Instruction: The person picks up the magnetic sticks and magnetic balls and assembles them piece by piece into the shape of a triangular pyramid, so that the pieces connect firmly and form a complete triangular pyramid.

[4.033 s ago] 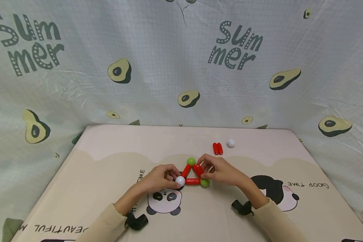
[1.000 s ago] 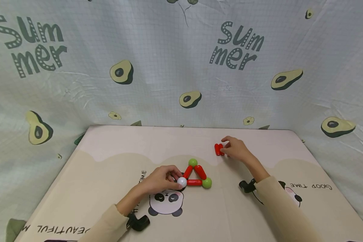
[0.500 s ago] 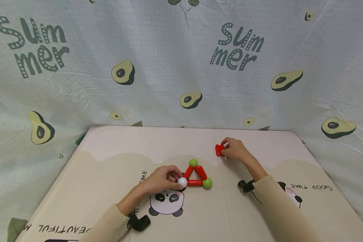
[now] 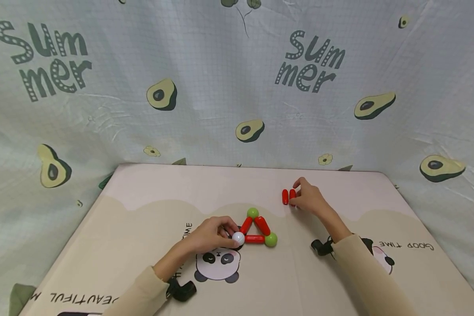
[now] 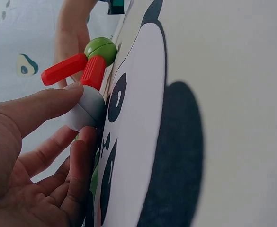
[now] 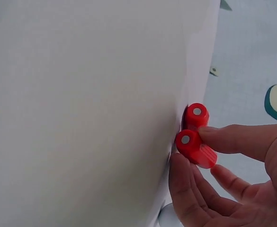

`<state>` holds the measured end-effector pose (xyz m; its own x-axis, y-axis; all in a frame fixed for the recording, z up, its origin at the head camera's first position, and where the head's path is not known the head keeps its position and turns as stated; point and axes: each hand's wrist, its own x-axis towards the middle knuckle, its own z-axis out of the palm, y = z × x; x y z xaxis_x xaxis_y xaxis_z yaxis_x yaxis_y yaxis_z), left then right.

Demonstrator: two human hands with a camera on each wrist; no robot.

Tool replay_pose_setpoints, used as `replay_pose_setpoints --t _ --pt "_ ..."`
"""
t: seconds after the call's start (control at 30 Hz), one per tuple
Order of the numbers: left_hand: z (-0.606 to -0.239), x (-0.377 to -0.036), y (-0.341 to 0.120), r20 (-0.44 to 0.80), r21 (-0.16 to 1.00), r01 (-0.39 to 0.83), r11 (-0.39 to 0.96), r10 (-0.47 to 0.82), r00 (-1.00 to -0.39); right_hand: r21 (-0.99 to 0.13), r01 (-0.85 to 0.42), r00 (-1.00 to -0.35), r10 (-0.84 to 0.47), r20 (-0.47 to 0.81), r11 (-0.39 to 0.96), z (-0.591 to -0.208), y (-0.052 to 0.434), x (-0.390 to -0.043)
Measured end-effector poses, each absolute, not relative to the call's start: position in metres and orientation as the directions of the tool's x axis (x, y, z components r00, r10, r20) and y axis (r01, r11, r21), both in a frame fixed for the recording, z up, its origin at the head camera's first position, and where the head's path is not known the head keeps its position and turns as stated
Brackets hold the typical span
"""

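Observation:
My left hand [image 4: 211, 233] pinches a white ball [image 4: 238, 238] between thumb and fingers; it is the left corner of a triangle lying on the table. Two green balls [image 4: 271, 239] form the other corners, with red magnetic rods along the sides, such as the bottom rod [image 4: 254, 239]. Farther back, my right hand [image 4: 310, 197] pinches one red magnetic rod [image 6: 196, 149], its thumb on top and fingers beneath. A second red rod [image 4: 285, 197] lies just left of it. In the right wrist view, part of another white ball [image 6: 169, 216] shows below the fingers.
A patterned cloth [image 4: 205, 87] hangs behind the table's back edge. The table cover [image 4: 142, 245] carries printed pandas and words. Black wrist cameras [image 4: 181, 290] are strapped to both forearms.
My right hand has left the triangle and gone to the two red rods at the back. A small gap now parts those rods. My left hand stays on the white ball.

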<state>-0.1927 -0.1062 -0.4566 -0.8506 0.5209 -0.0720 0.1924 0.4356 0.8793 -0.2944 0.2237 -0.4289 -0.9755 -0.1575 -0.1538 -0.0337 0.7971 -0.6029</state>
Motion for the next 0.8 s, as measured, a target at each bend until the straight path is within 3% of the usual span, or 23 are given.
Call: replay_pose_setpoints --t 0.33,0.8 --pt "-0.457 -0.192 -0.107 -0.073 0.878 0.192 0.438 0.519 -0.852 -0.616 -0.105 -0.989 -0.145 -0.014 0.781 -0.419 0.225 -0.284" --pt "-0.457 -0.192 -0.107 -0.075 0.878 0.190 0.439 0.519 -0.852 -0.691 -0.285 -0.948 -0.303 0.100 0.664 -0.413 0.193 -0.261"
